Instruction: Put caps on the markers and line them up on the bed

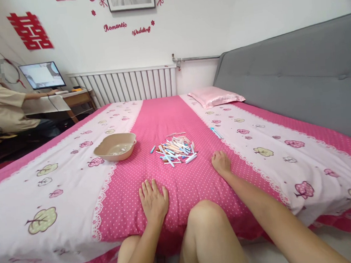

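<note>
My left hand [153, 199] lies flat and open, palm down on the pink dotted bedspread [180, 188], with its fingers spread. My right hand [221, 162] rests on the bedspread with the fingers curled in; nothing shows in it. Beyond and between both hands is a loose pile of pens [177, 148], mostly white, blue and pink, lying crosswise. A short blue piece [153, 149] lies just left of the pile. Past my right hand are light blue pens [216, 133], apart from the pile. To the left stands a beige basin [104, 153] with small, pale items inside that I cannot make out.
A pink pillow [216, 96] lies at the far right beside the grey headboard [295, 61]. Metal railings [125, 86] run along the far side. At the left, a person [1, 105] sits at a desk with a monitor [42, 75]. My knees touch the near bed edge.
</note>
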Available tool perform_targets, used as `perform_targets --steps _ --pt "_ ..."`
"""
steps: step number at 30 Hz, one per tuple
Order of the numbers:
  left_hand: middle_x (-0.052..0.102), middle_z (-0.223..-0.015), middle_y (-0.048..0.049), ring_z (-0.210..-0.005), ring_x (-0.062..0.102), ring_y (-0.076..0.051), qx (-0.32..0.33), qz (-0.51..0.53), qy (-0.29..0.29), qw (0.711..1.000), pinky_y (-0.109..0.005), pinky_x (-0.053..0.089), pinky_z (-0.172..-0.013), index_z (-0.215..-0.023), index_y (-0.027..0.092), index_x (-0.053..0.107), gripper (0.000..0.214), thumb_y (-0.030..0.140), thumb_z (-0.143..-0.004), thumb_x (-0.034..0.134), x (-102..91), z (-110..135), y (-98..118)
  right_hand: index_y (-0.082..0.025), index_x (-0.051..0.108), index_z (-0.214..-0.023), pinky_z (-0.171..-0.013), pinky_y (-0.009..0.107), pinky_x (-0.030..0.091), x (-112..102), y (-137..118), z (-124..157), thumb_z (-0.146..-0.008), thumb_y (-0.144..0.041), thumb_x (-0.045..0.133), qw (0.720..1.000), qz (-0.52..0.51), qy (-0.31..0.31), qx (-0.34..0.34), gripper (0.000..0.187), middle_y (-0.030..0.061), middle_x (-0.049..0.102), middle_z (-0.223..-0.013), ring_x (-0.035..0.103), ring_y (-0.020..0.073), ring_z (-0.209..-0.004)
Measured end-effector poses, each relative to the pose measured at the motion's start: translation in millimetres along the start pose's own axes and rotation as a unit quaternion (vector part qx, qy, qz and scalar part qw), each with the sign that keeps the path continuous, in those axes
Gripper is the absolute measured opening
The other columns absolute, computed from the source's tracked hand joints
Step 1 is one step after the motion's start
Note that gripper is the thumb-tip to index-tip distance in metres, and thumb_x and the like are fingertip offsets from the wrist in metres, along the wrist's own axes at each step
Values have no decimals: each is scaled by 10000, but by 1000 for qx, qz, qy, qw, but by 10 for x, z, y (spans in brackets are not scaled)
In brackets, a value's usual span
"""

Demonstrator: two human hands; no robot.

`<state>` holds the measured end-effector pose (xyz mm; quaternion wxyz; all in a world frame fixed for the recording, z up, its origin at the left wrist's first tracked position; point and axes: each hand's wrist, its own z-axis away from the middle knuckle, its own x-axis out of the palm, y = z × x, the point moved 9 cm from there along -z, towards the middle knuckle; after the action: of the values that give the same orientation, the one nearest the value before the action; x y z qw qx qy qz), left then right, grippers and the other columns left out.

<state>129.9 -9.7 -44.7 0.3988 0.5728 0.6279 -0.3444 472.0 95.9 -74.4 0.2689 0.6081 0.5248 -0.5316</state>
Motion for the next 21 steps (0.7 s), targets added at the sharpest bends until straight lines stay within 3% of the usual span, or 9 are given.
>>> perform_targets --steps 12,18,21 --pt "447 -1352 -247 -1291 358 -354 -5 29 -7 1000 -483 213 -1081 -1304 20 469 596 397 -851 384 31 24 -12 -115 601 -1020 -788 304 364 16 -54 36 -883 -167 354 999 -27 -24 -11 288 142 586 -1014 525 220 -968" --pt "440 -1362 -235 -1284 371 -334 6 45 -20 999 -477 231 -1072 -1300 26 472 579 381 -854 370 81 9 -7 -119 600 -1041 -731 331 412 97 36 -130 -861 -212 377 990 -97 -37 94 301 163 613 -1015 581 243 -919" --pt "450 -1364 -209 -1277 386 -312 31 53 -36 997 -460 261 -1059 -1297 58 481 554 371 -852 375 132 -57 21 -117 572 -1115 -754 313 425 223 -183 -346 -871 -282 402 980 -158 -43 114 340 143 638 -1015 599 224 -926"
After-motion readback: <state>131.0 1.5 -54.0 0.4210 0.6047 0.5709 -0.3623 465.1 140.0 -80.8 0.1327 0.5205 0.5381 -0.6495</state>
